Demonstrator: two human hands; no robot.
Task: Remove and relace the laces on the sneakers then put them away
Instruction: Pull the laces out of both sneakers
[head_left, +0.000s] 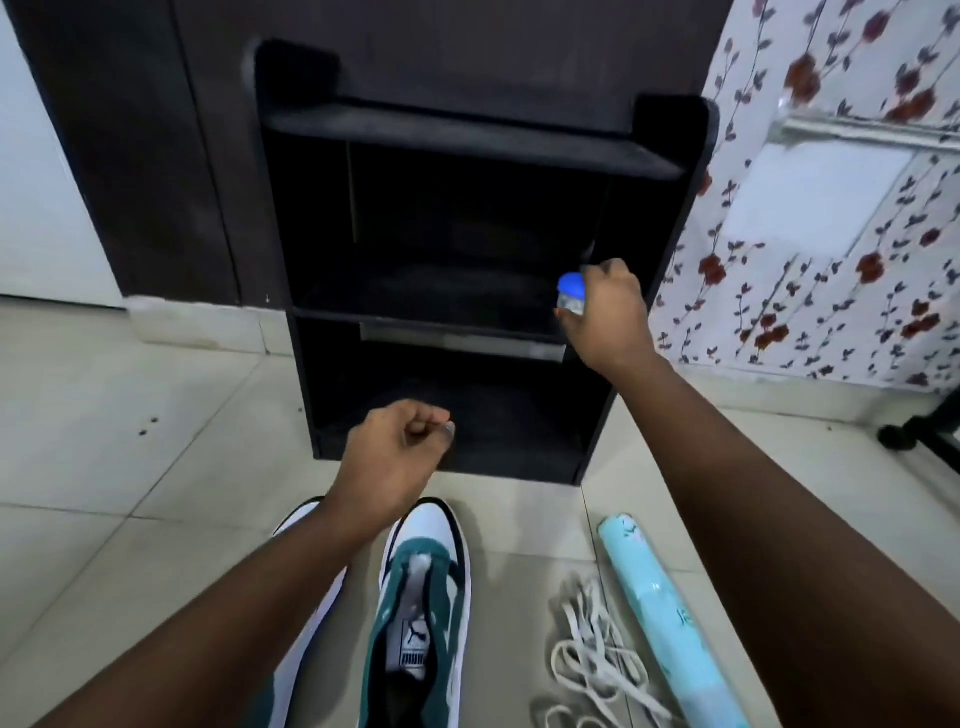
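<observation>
Near: sneakers (415, 613) on floor, unlaced, left one mostly hidden under forearm; laces (592, 654) loose just right, cut off at frame edge, easy to tangle or snag. Left hand (389, 457) curled, clamped on nothing visible. Far: right hand (602, 317) pinching blue-capped jar (571, 296) at shelf (415, 317) edge; could tip off. Shelf interior too dark to read.

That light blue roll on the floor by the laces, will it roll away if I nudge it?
Probably, sideways: the light blue roll is a cylinder lying on smooth floor tiles. The loose laces beside it might stop it on that side. It looks like rolled sheet, so likely light.
</observation>
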